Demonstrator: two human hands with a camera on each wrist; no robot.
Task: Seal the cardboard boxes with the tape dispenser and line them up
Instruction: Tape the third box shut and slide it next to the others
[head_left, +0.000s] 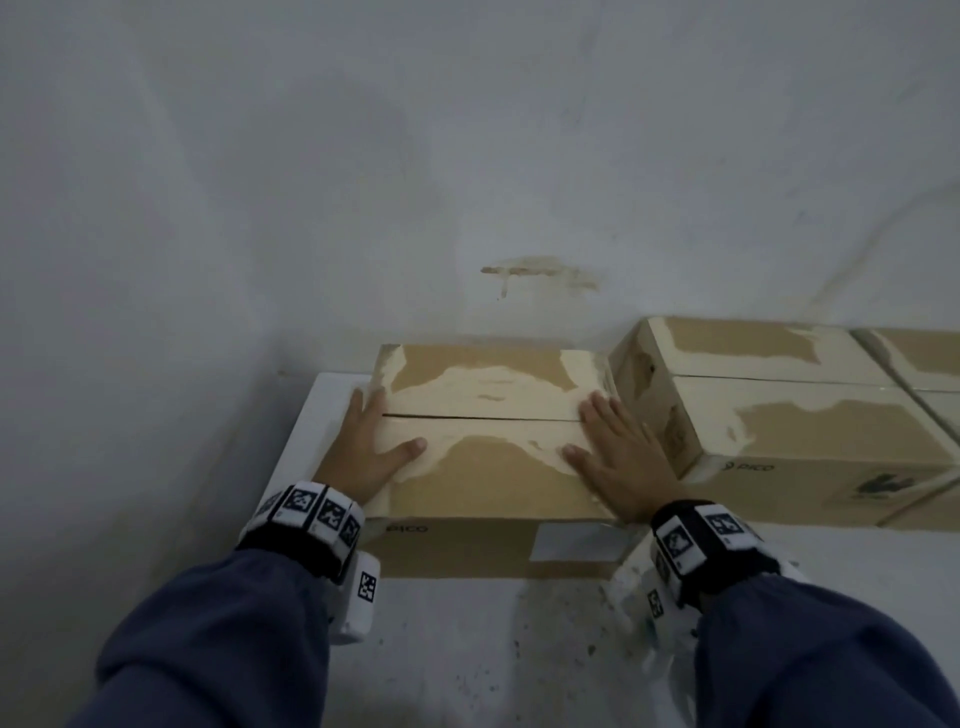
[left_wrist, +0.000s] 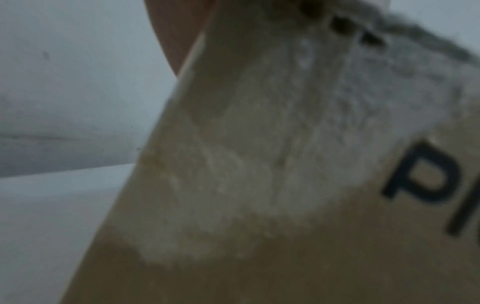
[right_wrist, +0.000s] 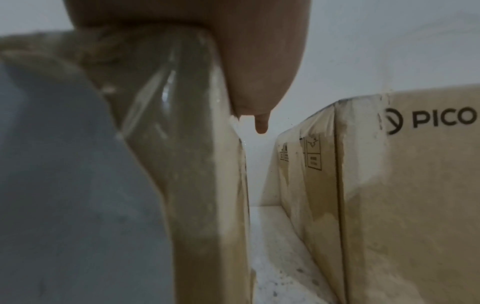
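A brown cardboard box (head_left: 483, 457) with torn pale patches and closed top flaps sits on the white table (head_left: 457, 649), near its left end. My left hand (head_left: 371, 441) lies flat on the box's left top edge, fingers straight. My right hand (head_left: 618, 447) lies flat on the right top edge. The left wrist view shows the box's front face (left_wrist: 259, 185) close up. In the right wrist view the box's right corner (right_wrist: 192, 144) fills the left, under my palm (right_wrist: 259, 61). No tape dispenser is in view.
A second box (head_left: 769, 415) marked PICO (right_wrist: 389, 185) stands just right of the first, with a narrow gap between them. A third box (head_left: 924, 364) follows at the far right. A white wall (head_left: 467, 156) rises directly behind the boxes. The table's left edge lies just beyond the first box.
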